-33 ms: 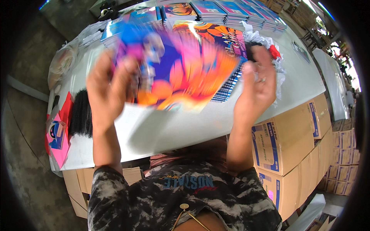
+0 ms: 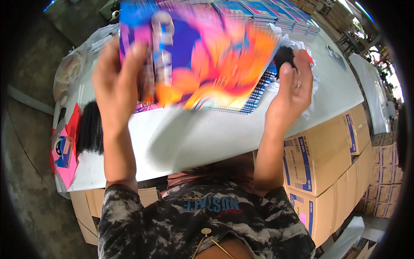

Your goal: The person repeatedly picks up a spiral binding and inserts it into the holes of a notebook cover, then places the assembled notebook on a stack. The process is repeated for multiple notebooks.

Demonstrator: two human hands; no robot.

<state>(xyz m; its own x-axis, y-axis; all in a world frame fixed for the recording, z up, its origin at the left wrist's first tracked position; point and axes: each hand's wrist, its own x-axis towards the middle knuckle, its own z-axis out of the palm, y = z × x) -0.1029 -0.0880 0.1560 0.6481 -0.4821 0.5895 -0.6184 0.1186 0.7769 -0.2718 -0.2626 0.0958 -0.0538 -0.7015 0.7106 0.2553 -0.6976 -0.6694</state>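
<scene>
A notebook with a vivid orange, pink, purple and blue cover (image 2: 194,60) is up off the table, tilted and smeared by motion. My left hand (image 2: 115,80) grips its left side, thumb on the cover. My right hand (image 2: 291,90) is beside its right edge, fingers apart, holding nothing. Beneath the raised notebook, a blue spiral-bound edge (image 2: 262,88) shows; the rest of that notebook is hidden. A pink printed edge (image 2: 148,106) also peeks out below, near my left hand.
Stacked blue notebooks (image 2: 267,13) line the table's far side. Black plastic spirals (image 2: 90,129) lie at left beside a pink and red wrapper (image 2: 67,155). More black spirals (image 2: 284,58) sit in white crumpled plastic (image 2: 297,44) at right. Cardboard boxes (image 2: 323,159) stand below the table's right edge.
The notebook in my left hand has moved up and away from me, covering the orange-covered one behind it. My right hand has shifted slightly right, away from the notebook's edge.
</scene>
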